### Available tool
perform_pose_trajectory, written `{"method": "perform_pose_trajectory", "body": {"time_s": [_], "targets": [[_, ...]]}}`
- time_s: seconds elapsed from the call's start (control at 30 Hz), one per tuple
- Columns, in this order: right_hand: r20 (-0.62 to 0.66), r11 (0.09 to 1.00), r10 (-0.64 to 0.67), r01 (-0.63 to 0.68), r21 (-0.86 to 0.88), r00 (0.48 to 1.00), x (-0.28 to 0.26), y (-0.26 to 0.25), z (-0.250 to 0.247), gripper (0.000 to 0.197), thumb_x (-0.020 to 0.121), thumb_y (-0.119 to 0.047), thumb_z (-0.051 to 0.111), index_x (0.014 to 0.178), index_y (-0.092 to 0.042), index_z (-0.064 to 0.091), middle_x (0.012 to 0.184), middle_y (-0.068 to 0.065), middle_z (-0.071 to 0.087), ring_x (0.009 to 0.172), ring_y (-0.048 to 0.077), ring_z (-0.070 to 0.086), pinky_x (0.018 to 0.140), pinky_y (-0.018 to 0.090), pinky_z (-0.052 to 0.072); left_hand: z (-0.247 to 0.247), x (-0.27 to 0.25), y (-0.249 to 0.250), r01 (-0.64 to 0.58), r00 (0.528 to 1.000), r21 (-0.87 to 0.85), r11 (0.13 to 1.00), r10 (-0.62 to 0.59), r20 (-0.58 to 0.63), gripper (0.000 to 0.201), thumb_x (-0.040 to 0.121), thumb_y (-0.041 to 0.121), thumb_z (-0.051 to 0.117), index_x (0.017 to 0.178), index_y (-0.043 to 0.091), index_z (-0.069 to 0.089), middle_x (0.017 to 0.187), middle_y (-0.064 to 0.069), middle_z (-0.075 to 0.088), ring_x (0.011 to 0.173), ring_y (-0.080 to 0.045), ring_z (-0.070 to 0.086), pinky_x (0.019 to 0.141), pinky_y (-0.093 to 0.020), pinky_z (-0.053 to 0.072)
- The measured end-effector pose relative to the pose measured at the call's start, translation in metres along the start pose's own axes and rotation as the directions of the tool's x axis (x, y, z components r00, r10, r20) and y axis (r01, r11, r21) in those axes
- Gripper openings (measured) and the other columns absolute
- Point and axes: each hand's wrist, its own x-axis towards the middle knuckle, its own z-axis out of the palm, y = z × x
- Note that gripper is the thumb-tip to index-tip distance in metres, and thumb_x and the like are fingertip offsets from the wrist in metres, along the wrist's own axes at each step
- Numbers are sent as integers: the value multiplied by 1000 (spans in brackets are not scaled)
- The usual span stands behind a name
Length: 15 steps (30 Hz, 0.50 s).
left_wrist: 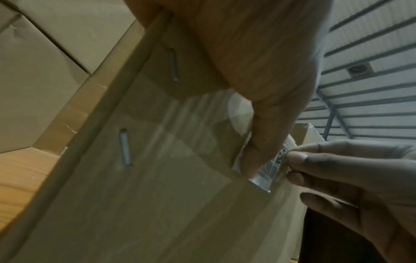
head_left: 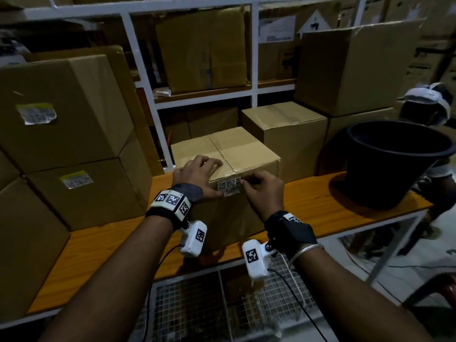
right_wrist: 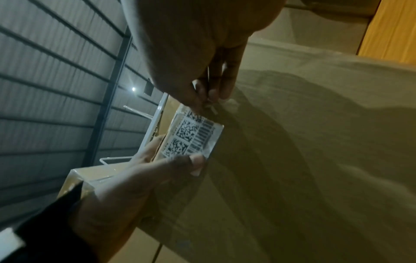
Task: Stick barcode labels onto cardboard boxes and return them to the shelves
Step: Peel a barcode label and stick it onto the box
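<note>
A taped cardboard box point(head_left: 237, 149) stands on the orange table point(head_left: 103, 243) in front of me. A white barcode label point(head_left: 228, 185) lies on its front face just under the top edge. My left hand point(head_left: 219, 178) curls over that edge, its thumb point(left_wrist: 254, 142) pressing the label's point(left_wrist: 270, 169) left end. My right hand point(head_left: 243, 185) pinches the label's right end. In the right wrist view the label point(right_wrist: 191, 135) shows two square codes and a barcode, with the right hand's fingertips point(right_wrist: 202, 99) pinched at one end and the left thumb point(right_wrist: 180, 163) at the other.
Labelled boxes point(head_left: 61, 114) are stacked at the left. More boxes point(head_left: 291, 134) and a white shelf frame point(head_left: 148, 95) stand behind. A black bucket point(head_left: 394, 164) sits at the table's right end, where another person point(head_left: 429, 102) crouches. Wire mesh point(head_left: 271, 304) lies under the table.
</note>
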Motion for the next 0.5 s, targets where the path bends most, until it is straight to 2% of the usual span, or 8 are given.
{"method": "perform_pose_trajectory", "body": {"time_s": [0.13,0.37,0.5], "targets": [[-37,999,-2,3,38,999,-5,-5,2,15,86,-15,78,100,-10,77,97,3,74,84,9,66,76,24,58,-1,0,1,-6,1000,-4,1000,6,5,86,62,62,78,136,48,35,143,5,36,132,-24,37,102,-49,35],[-45,999,22,-20,50,999,-6,-8,6,15,86,-18,78,100,-13,77,97,0,74,87,10,68,78,31,61,0,0,-5,-25,1000,-14,1000,25,4,89,61,63,77,137,46,35,140,4,38,129,-24,39,102,-50,36],[-36,999,28,-26,32,999,-5,-12,7,14,89,-19,75,100,-12,75,99,2,72,89,12,66,78,27,58,0,0,-3,-15,1000,-18,1000,15,3,88,62,60,78,137,46,35,138,4,39,129,-24,39,102,-50,34]]}}
